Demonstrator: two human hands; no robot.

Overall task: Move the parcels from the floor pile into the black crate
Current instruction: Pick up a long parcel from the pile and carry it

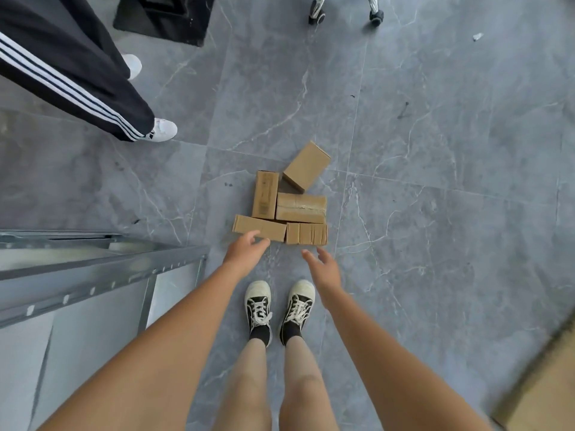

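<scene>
From the head view, five brown cardboard parcels [287,206] lie clustered on the grey marble-patterned floor [435,150], just ahead of the person's sneakers [280,306]. Open tile spreads to the right and beyond the pile; on the left a grey metal shelving rack [93,269] juts in, its corner near the left forearm. A bystander's striped trouser leg [71,79] stands well apart at upper left, and a black crate [165,17] sits at the top edge. Both arms reach down. The left hand [245,248] hovers at the near-left parcel's edge, fingers loosely spread, holding nothing; whether it touches is unclear. The right hand [322,265] is spread and empty, just short of the near-right parcel.
</scene>
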